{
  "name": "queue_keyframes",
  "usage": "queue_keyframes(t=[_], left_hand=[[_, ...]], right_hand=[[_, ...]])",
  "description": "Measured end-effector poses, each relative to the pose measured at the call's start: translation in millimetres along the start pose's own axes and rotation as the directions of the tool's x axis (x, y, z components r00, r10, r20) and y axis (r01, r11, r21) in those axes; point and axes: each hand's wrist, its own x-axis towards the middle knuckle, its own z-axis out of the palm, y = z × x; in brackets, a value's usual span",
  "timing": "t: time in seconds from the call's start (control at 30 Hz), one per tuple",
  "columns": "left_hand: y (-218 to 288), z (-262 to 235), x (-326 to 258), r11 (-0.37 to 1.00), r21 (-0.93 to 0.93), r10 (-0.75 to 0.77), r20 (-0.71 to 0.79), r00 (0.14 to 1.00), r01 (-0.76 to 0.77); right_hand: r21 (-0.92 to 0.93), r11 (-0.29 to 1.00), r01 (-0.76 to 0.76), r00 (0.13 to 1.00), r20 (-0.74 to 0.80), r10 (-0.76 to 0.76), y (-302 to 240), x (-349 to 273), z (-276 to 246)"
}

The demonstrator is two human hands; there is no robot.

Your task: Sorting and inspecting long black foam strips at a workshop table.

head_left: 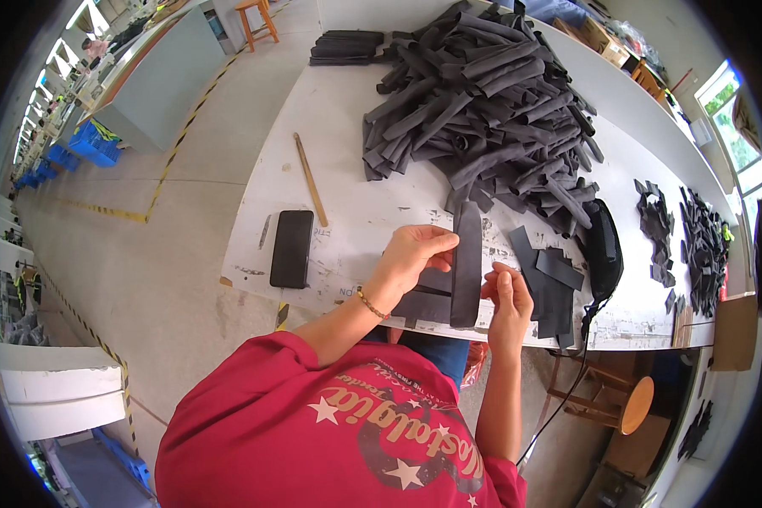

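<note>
So the long black strip [466, 267] stands upright on the near edge of the white table [347, 152], pinched between both hands. The left hand [408, 254] grips it near the upper part from the left side, fingers curled over its edge; the right hand [508, 292] holds the lower right edge, thumb and fingertips closed on it. Under the strip lie a few flat dark pieces [427, 300] — partly hidden by the left hand, so I can't tell how many.

Just right of the hands there's a small stack of flat black sheets [550, 284], then a black handheld tool [604, 245] with a cord dropping off the table edge; its working end is hard to make out. Far behind sits a big heap of black strips [491, 102].

Both forearms come up from the near side, left wrist bent inward with a bracelet [371, 305] on it. A black phone [292, 248] lies flat to the left, a wooden stick [311, 179] just beyond it.
</note>
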Motion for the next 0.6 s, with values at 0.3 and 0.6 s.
queue_keyframes(t=[0.3,0.6], left_hand=[[-11,8,-7,0.999,0.025,0.018,0.156,0.988,-0.022],[-8,0,-4,0.984,0.156,0.059,0.156,0.986,-0.084]], right_hand=[[0.245,0.968,-0.053,0.998,-0.009,0.057,13,2,15],[0.281,0.95,-0.135,0.987,0.119,0.105,7,-3,13]])
